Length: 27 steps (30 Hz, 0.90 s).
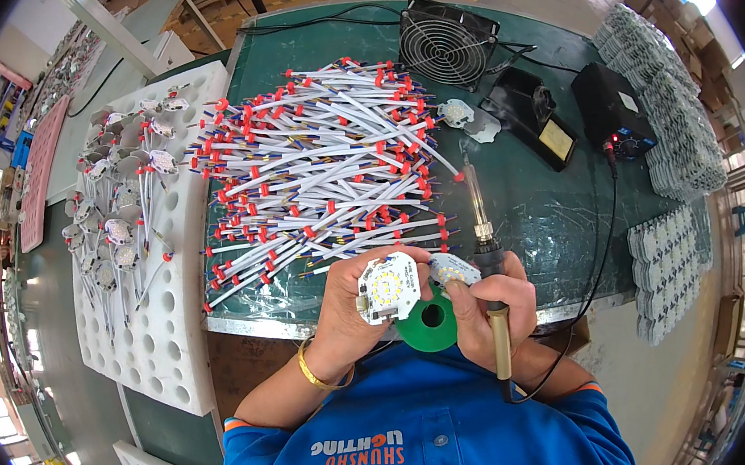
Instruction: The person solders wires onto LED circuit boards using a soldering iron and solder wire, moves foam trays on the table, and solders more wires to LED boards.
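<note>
My left hand is closed on a white LED board with yellow chips, its face turned up. Close beside it, my right hand grips a soldering iron, whose tip points away toward the far side of the bench. The same hand also pinches a second LED board between thumb and fingers. Below the boards, at the near bench edge, is a green spool, partly covered by my hands. A big heap of white cables with red rings and bare coloured ends lies just beyond my left hand.
At the back stand a black fan, an iron holder and a black soldering station, its cord running to the iron. Stacked boards line the right edge. On the left, a white foam tray carries boards with cables.
</note>
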### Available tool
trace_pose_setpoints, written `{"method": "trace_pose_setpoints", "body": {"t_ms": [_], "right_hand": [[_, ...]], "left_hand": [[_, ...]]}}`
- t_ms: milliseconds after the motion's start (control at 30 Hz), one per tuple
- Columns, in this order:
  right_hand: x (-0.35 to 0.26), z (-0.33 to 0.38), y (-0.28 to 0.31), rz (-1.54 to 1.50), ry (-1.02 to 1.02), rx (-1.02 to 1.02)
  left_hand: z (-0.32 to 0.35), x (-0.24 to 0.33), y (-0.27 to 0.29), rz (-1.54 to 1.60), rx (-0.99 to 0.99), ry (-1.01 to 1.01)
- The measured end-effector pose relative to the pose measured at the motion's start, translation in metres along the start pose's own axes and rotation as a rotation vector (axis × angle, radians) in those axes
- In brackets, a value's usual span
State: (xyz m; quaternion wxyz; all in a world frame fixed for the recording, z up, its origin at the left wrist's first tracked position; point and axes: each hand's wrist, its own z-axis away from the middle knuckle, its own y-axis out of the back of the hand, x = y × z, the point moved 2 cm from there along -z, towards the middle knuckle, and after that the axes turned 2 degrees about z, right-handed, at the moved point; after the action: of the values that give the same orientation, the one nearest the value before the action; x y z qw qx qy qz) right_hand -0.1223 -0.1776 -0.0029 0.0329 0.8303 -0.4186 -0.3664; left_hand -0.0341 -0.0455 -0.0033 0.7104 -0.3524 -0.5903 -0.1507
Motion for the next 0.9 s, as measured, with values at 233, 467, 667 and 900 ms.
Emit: {"method": "trace_pose_setpoints", "body": {"t_ms": [233,467,667,900], "right_hand": [[0.006,0.003,0.001,-0.109,0.010,0.032],[0.011,0.015,0.043,-0.145,0.140,-0.229],[0.004,0.013,0.058,-0.239,0.301,-0.199],[-0.002,0.014,0.068,-0.167,0.400,-0.284]], "left_hand": [[0.004,0.003,0.000,-0.053,0.012,0.027],[0.005,0.002,0.005,-0.040,0.067,-0.019],[0.007,0.008,0.007,-0.174,-0.035,0.003],[0.009,0.002,0.007,-0.195,-0.072,-0.027]]}}
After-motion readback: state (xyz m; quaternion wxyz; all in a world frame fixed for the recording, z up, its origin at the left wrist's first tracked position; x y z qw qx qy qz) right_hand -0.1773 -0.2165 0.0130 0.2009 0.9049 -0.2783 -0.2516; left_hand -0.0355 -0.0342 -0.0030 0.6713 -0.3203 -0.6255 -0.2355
